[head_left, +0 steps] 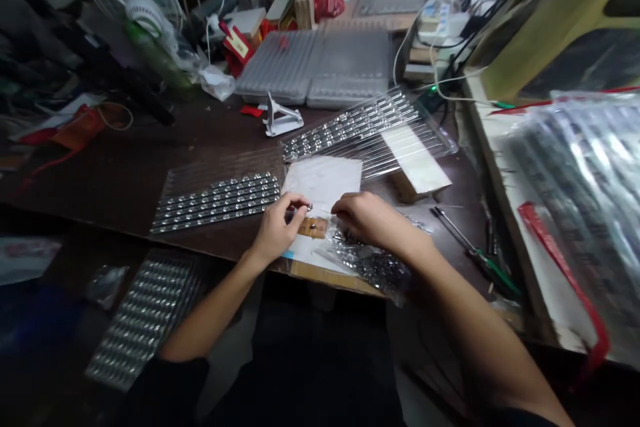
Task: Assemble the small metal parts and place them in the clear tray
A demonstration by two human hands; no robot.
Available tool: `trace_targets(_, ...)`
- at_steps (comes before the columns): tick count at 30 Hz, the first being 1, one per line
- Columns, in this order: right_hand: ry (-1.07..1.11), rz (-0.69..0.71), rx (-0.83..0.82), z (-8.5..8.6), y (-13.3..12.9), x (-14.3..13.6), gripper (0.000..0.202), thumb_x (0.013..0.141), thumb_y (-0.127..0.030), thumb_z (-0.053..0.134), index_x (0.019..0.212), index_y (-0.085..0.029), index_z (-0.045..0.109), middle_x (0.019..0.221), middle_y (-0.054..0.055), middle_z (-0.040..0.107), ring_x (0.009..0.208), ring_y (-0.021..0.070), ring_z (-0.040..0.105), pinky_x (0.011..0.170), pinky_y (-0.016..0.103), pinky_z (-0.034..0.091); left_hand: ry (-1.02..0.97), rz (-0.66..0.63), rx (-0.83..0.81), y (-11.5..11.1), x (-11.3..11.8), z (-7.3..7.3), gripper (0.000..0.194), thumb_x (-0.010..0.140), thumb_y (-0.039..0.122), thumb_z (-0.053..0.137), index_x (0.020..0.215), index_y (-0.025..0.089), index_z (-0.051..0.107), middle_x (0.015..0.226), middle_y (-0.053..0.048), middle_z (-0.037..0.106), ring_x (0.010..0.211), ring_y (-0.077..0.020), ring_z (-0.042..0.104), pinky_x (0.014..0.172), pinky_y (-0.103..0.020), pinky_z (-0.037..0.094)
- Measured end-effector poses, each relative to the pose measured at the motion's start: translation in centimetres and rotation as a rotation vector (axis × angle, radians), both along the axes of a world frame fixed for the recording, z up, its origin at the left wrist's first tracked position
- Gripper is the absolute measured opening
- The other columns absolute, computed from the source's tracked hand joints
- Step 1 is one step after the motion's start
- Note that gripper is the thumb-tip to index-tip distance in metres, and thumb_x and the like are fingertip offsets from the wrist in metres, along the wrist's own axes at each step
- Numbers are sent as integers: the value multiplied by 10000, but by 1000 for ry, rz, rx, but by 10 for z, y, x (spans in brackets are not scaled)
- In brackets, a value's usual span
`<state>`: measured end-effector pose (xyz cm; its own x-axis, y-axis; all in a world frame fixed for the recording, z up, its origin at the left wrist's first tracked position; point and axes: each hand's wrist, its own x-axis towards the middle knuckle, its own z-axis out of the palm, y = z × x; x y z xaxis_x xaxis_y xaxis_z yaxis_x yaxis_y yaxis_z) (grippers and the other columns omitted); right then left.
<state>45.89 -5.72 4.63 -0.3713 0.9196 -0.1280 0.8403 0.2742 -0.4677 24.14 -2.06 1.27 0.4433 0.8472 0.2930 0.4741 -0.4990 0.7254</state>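
The person wears a dark, nearly black top, its front plain as far as the dim light shows. The left sleeve is short and equally dark, with a loose-looking edge that ends near the elbow. A dark edge of the right sleeve shows at the bottom of the view. Both forearms are bare, smooth in outline and tapering to the wrists. The left hand and right hand are bare, too. Shadow hides finer details of the cloth.
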Motion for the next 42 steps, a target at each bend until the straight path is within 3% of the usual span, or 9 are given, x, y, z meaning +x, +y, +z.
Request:
trace_targets(5,127,-68,59,-12,6,-7,197,941,-209,550,1016,-172,729,990,84,738,871,187,673,751,244,454,-3,-48,-77,-10,-16,-20,107,911,278,617,941,200,683,947,-53,729,910,-193,669,843,-321,514)
trace_targets(10,179,-76,92,-20,6,-16,248,918,-127,512,1012,-144,741,992,92,732,883,188,667,785,254,452,0,-116,-41,-9,-17,-17,78,900,252,647,878,200,700,916,-56,739,892,-201,673,836,-333,512)
trace_targets(21,62,-72,45,-25,3,-31,229,880,-144,526,970,-156,737,967,79,715,815,169,654,721,237,434,21,-135,41,-14,-17,-19,77,910,221,635,885,201,705,898,-45,739,864,-184,665,813,-314,515)
trace_targets(23,79,-64,31,-26,3,-35,232,878,-134,526,974,-153,736,970,79,712,801,164,653,713,235,439,-13,-81,67,-14,-18,-20,78,914,221,631,888,198,701,896,-43,736,866,-179,664,815,-306,513)
trace_targets(27,163,32,40,-27,2,-40,225,875,-94,545,1000,-142,727,986,72,710,828,158,654,748,232,453,42,92,138,-18,-28,-20,88,922,247,619,917,200,693,915,-42,733,890,-197,655,838,-328,499)
trace_targets(32,-93,192,156,-21,-7,-50,208,957,-153,524,1061,-138,704,978,105,683,847,212,635,714,288,436,281,58,120,-24,-41,-24,150,909,271,640,1043,226,689,1011,-37,736,953,-231,638,876,-364,473)
trace_targets(34,-175,204,169,-17,-9,-53,214,964,-143,515,1074,-133,698,986,117,676,846,219,630,695,293,419,252,88,99,-25,-40,-25,126,906,262,644,1019,228,689,997,-33,737,953,-227,643,878,-358,478)
trace_targets(38,-117,141,76,-7,-7,-40,222,979,-212,520,1119,-205,691,1004,69,683,833,185,645,646,265,395,108,126,89,-26,-23,-18,89,904,229,640,983,217,680,987,-36,737,951,-207,662,874,-336,493)
trace_targets(42,-202,13,-55,-1,-4,-17,178,858,-330,693,995,-221,721,990,62,722,829,226,670,606,275,376,14,66,101,-28,-2,-11,67,882,230,673,944,206,682,938,-42,739,904,-197,671,837,-324,504)
